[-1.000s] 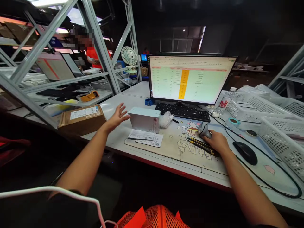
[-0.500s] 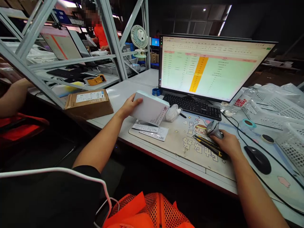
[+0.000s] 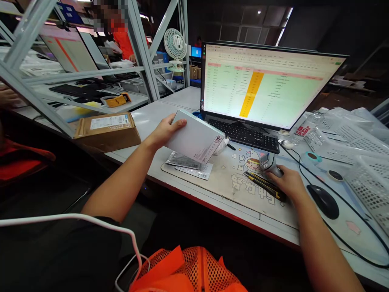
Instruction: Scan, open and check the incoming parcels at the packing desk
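Nearest: orange mesh vest (image 3: 188, 271) at the lap, white cable (image 3: 91, 219) looping in from the left. Beyond it, the pale tabletop (image 3: 152, 117), a printed desk mat (image 3: 209, 186) along its front edge.

Right hand (image 3: 287, 180): wrapped around the handle of a grey scanner (image 3: 270, 164), head pointing away from the body, low over the mat. Yellow-and-black utility knives (image 3: 264, 186) lie just beside it; whether the hand touches them, cannot tell. Black mouse (image 3: 323, 201) to the right of that wrist.

Left hand (image 3: 165, 132): gripping a pale box (image 3: 196, 138) by its left end, thumb on the broad grey face, other fingers mostly hidden. Box is tilted, printed end lower and to the right, held above two flat packets (image 3: 202, 171) that overlap on the mat.

Farther: crumpled clear plastic (image 3: 221, 147), partly behind the box; a dark pen (image 3: 231, 147) near it. Teal tape roll (image 3: 312, 157) and a dark roll to the right, white perforated baskets (image 3: 322, 145) past them. Brown carton (image 3: 107, 132) at the left, label up.

Behind: black keyboard (image 3: 243, 136) below a monitor (image 3: 270, 87) showing a spreadsheet with one orange column. Bottle with red lettering by the baskets.

Farthest: grey metal frame (image 3: 141, 52), pale green fan (image 3: 175, 44), a co-worker in orange (image 3: 121, 42).
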